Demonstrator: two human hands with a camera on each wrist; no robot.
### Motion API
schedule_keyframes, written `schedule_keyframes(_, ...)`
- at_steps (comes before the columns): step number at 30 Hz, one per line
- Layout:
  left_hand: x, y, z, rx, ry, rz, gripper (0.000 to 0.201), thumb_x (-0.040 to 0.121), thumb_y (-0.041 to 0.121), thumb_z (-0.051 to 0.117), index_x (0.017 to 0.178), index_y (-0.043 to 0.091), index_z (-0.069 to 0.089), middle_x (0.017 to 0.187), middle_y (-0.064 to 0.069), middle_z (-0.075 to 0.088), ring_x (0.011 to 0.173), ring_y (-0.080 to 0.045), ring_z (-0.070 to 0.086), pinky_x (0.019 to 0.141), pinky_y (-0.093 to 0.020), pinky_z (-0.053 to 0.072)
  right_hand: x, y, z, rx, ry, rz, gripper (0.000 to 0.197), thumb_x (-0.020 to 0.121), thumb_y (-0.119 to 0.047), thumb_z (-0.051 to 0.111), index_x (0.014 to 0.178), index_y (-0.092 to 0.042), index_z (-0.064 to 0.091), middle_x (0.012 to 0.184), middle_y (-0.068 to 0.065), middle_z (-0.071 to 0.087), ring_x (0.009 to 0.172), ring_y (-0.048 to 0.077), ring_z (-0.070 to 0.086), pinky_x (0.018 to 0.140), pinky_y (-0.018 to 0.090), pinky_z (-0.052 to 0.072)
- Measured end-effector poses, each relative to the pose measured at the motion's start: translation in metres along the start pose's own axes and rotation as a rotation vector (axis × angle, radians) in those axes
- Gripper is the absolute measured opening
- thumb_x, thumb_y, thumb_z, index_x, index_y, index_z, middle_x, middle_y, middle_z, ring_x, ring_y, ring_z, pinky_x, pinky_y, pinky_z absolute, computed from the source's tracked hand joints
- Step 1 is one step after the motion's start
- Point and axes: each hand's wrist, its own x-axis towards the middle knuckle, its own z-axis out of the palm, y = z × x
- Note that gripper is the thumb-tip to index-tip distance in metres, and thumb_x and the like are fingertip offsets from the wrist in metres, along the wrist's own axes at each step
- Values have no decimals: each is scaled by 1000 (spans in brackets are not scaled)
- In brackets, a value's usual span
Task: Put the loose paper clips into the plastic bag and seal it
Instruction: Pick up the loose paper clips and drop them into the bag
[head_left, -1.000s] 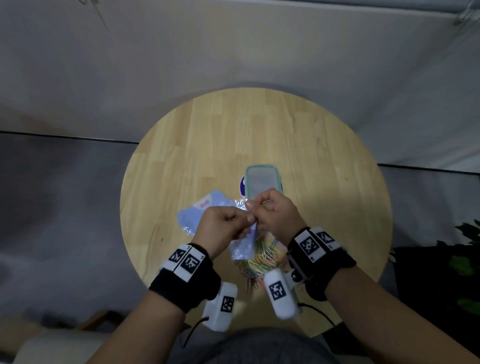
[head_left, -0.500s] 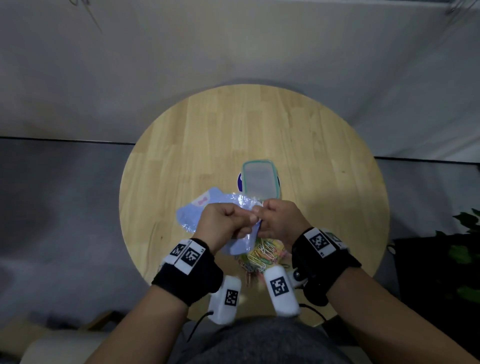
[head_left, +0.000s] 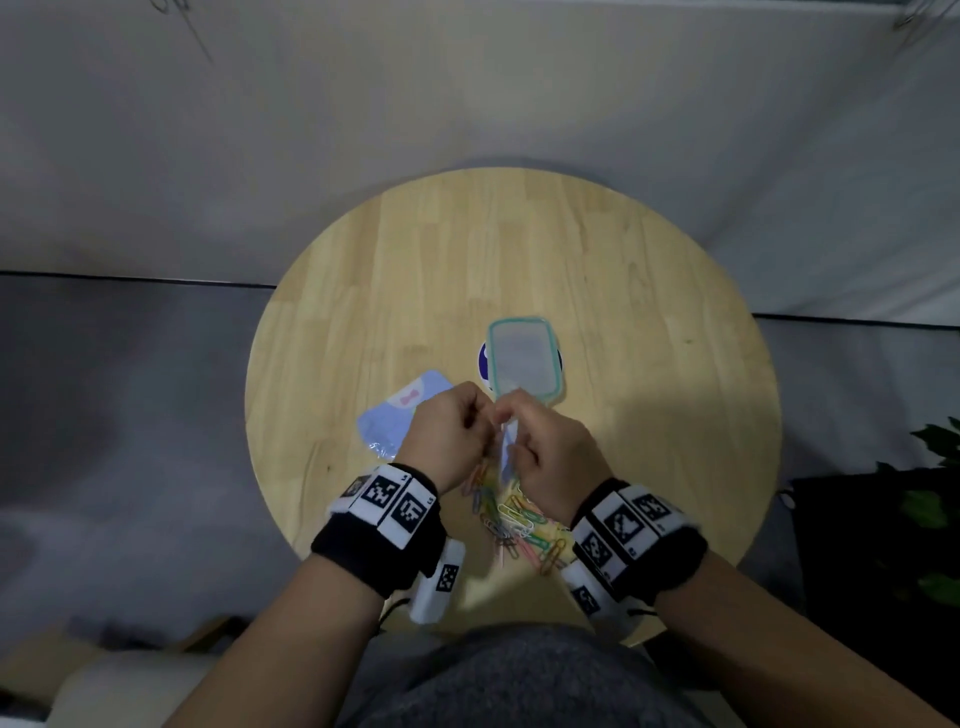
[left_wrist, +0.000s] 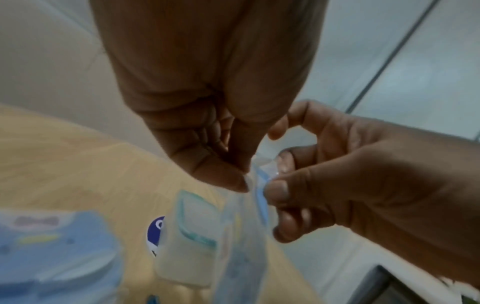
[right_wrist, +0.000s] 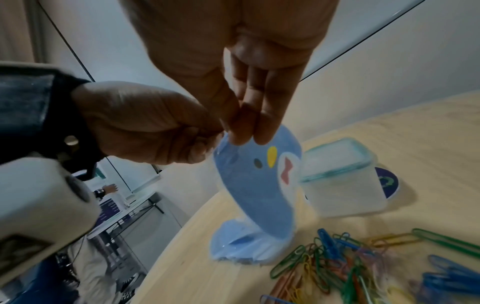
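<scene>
Head view: the plastic bag (head_left: 506, 441), blue with a bird face, hangs between both hands above the worktop (head_left: 519, 270). The left hand (head_left: 447, 431) pinches its top edge from 9 o'clock; the right hand (head_left: 550, 457) pinches it from 3 o'clock, fingers (right_wrist: 244, 131) curled on the rim. Loose paper clips (head_left: 519, 519) lie at 6 o'clock. A lidded container (head_left: 524, 358) stands at 12 o'clock.
</scene>
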Motion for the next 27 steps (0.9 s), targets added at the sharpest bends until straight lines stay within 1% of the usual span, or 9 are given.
schedule_keyframes(4,-4,6,0,172,111,152,12,85,5,55,77,14,56,63,-2,59,58,-16,51,59,-27,41,3,12,1,19,73,88,46,64,0,41,97,-13,69,97,7,70,82,23,64,73,19,43)
schedule_keyframes(6,-4,7,3,204,125,180,9,84,7,57,76,12,57,59,3,52,55,-13,46,57,-27,36,6,10,-3,61,-6,208,46,71,-5,41,105,-13,71,108,9,70,95,24,63,81,19,42)
schedule_keyframes(9,-9,8,13,205,120,204,8,83,9,59,75,10,56,57,4,52,51,-8,44,55,-28,36,14,10,-2,212,-81,375,32,80,-5,48,93,-18,74,92,10,71,79,23,59,74,27,46)
schedule_keyframes(12,-16,10,17,107,133,238,4,83,15,62,82,12,60,69,-2,64,62,-13,53,62,-30,46,16,16,2,375,-103,394,19,74,-9,53,71,-18,70,77,20,68,73,23,61,72,47,55)
schedule_keyframes(15,-18,3,9,241,55,391,56,69,48,69,117,20,58,122,-2,58,112,-16,52,97,-33,42,15,21,-1,605,-105,483,36,80,13,50,75,-14,74,74,7,73,70,15,65,68,30,56)
schedule_keyframes(17,-19,-4,5,566,-80,379,113,52,69,69,145,22,25,153,0,23,142,-20,17,115,-46,15,17,20,-6,720,-137,531,29,80,20,44,87,9,70,63,-3,72,57,9,67,56,17,53)
schedule_keyframes(19,-20,-8,5,747,-135,344,134,44,77,68,148,22,3,156,4,10,146,-20,1,116,-55,2,17,18,-6,748,-189,549,30,81,21,42,102,16,62,61,-1,68,48,4,63,48,13,48)
schedule_keyframes(23,-17,-8,14,694,-30,354,116,48,69,64,144,19,21,136,0,37,133,-22,29,114,-57,7,14,17,-3,655,-295,480,31,84,17,47,104,3,66,67,-2,64,57,6,60,51,12,48)
schedule_keyframes(27,-14,-10,19,688,18,389,80,58,56,56,127,18,42,118,2,54,118,-22,46,115,-55,9,13,23,-1,582,-219,534,18,78,-2,70,93,8,69,39,-10,58,37,-2,50,42,11,41)
